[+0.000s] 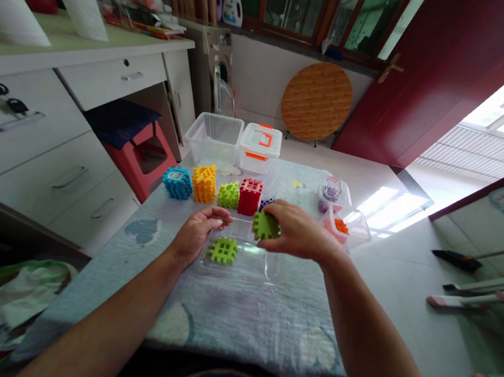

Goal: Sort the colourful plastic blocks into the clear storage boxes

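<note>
My right hand is closed on a light-green interlocking block, held just above the right part of a clear plastic tray. A flat green lattice piece lies at the tray's left side. Beside the tray's left edge is my left hand, its fingers loosely curved and thumb apart, with nothing visible in it. Behind the hands stand a blue block cube, a yellow block stack, a green block stack and a red block stack. Purple pieces are partly hidden by my right hand.
At the table's far edge are a clear bin and a lidded box with orange clasps. Small clear containers hold purple and orange pieces at the right. A red stool stands left of the cloth-covered table.
</note>
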A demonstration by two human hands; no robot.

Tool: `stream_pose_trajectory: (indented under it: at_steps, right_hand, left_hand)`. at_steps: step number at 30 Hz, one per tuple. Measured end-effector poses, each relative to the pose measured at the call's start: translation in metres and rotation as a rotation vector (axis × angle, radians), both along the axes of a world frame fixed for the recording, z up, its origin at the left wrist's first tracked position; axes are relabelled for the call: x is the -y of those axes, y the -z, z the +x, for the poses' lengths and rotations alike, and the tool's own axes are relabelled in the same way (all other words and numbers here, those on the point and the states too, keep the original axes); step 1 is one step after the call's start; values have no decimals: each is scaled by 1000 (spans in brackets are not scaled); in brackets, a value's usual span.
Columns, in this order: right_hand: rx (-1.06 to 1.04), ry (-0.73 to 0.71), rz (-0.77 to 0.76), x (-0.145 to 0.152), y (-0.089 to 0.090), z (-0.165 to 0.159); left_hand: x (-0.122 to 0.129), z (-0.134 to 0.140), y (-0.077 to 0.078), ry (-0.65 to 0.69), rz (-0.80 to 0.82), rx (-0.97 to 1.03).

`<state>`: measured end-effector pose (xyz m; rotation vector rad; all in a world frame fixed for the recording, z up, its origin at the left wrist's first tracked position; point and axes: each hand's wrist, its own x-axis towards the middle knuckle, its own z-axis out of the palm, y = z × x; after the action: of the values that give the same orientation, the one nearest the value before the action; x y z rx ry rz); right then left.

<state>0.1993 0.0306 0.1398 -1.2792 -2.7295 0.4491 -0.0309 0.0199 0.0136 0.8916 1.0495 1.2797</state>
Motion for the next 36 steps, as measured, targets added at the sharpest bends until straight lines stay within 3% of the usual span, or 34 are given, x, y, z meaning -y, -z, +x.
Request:
stream_pose_trajectory:
  at_steps: [3,9,18,21,25,27,29,32,36]
  right_hand:
    - [90,-72,-62,21,10,-23]
    - [374,-25,-32,26,40,-47]
    - [362,28,-65,30,52,-52]
    - [295,-1,-87,28,47,-42]
    - [55,7,-102,16,24,-13]
    - [-56,85,-118,2,13,6]
    - [-106,242,-32,-16,10,23]
    - [12,413,109,-44,24,41]
    - [316,322,30,-68,57,47]
  left_hand:
    - [1,0,0,7,-1,20]
    - [0,-1,1,11,6,25]
    - [-1,-3,5,19,3,37]
    - [-1,-2,4,16,-5,39]
    - [0,-2,3,20,-13,29]
    - [0,-1,2,19,-13,24]
    - [0,-1,1,16,-11,22]
    - [0,-1,0,16,-19,26]
    - [0,-1,-1,23,-30,30]
